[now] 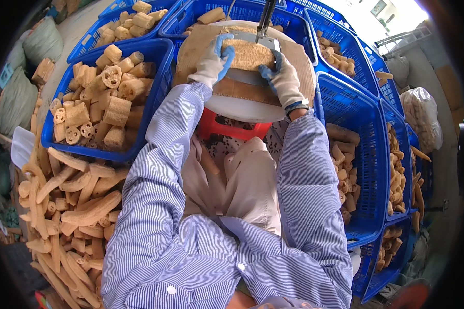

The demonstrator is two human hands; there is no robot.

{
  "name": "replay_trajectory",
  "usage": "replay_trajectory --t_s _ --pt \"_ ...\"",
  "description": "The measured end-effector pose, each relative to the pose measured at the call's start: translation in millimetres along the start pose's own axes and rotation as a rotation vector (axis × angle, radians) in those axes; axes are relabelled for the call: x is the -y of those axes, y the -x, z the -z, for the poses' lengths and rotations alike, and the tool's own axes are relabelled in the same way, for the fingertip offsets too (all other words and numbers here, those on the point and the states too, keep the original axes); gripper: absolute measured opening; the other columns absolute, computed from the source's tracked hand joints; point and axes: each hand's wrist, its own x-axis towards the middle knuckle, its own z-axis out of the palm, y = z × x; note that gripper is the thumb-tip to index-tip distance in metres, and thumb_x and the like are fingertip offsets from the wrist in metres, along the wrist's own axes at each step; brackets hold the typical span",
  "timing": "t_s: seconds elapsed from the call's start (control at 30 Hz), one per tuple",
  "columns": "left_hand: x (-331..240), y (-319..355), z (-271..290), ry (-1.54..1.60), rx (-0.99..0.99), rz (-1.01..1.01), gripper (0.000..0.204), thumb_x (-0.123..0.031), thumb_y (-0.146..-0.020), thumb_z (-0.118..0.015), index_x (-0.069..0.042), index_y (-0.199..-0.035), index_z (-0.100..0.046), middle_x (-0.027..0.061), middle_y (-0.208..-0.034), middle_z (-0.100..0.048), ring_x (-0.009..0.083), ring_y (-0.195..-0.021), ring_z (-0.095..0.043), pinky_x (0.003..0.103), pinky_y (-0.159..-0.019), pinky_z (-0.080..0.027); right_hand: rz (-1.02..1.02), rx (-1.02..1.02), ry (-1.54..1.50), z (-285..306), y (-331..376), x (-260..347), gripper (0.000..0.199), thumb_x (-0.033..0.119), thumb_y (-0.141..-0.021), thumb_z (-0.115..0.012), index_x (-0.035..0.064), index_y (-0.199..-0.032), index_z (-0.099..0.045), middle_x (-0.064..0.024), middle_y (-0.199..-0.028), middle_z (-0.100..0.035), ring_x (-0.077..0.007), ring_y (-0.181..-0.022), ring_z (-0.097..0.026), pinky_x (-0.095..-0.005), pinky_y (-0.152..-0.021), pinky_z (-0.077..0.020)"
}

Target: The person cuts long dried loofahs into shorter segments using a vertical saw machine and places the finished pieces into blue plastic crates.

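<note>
A tan loofah piece (248, 55) lies crosswise between my hands on a worktable (301, 64) covered in brown board. My left hand (214, 61), in a white glove with blue fingers, grips its left end. On its right end press the fingers of my right hand (283, 77), gloved the same way. Just beyond the loofah, a dark upright machine part (265, 20) comes down close to a grey metal plate (242, 36). My fingertips are partly hidden at the loofah's far side.
A blue crate (162, 77) of cut loofah pieces stands at left, with a heap of long loofahs (82, 201) nearer me. More blue crates (363, 154) with loofah pieces line the right and far sides. A red stool-like object (232, 129) sits below the worktable.
</note>
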Motion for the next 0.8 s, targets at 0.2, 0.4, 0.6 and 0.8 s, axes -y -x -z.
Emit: replay_trajectory --t_s 0.2,0.4,0.6,0.8 --pt "-2.7 -17.5 -3.1 -0.017 0.010 0.187 0.030 -0.028 -0.093 -0.061 -0.017 -0.121 -0.059 0.0142 -0.092 -0.065 0.0276 -0.078 -0.064 0.041 -0.075 -0.051 -0.055 0.031 -0.028 2.4 -11.8 2.2 0.058 0.036 -0.083 -0.081 0.0130 -0.133 -0.061 -0.0115 -0.107 -0.074 -0.0263 -0.097 -0.071 -0.0365 -0.087 -0.0533" --pt "-10.4 -35.1 3.3 -0.158 0.115 0.317 0.042 -0.046 -0.096 -0.053 -0.015 -0.125 -0.059 0.0190 -0.115 -0.068 0.0369 -0.101 -0.067 0.045 -0.091 -0.050 -0.118 0.084 -0.142 -0.8 -36.9 -13.2 0.053 0.031 -0.085 -0.080 0.0105 -0.131 -0.063 -0.0072 -0.102 -0.074 -0.0177 -0.090 -0.069 -0.0309 -0.082 -0.0532" --pt "-16.7 -54.2 1.2 -0.511 0.204 0.282 0.056 -0.054 -0.103 -0.036 -0.015 -0.138 -0.056 0.0154 -0.133 -0.063 0.0353 -0.125 -0.057 0.042 -0.106 -0.043 -0.234 0.146 -0.342 -3.8 -55.2 -21.4 0.041 0.021 -0.091 -0.075 0.0053 -0.128 -0.065 -0.0061 -0.100 -0.071 -0.0143 -0.082 -0.068 -0.0273 -0.076 -0.0565" --pt "-29.4 -81.2 5.5 -0.526 0.425 0.420 0.066 -0.056 -0.105 -0.024 -0.011 -0.147 -0.049 0.0157 -0.149 -0.051 0.0343 -0.138 -0.046 0.041 -0.114 -0.037 -0.321 0.202 -0.402 -6.9 -80.8 -39.0 0.041 0.031 -0.092 -0.073 0.0068 -0.124 -0.068 -0.0100 -0.109 -0.069 -0.0193 -0.092 -0.069 -0.0310 -0.083 -0.0576"
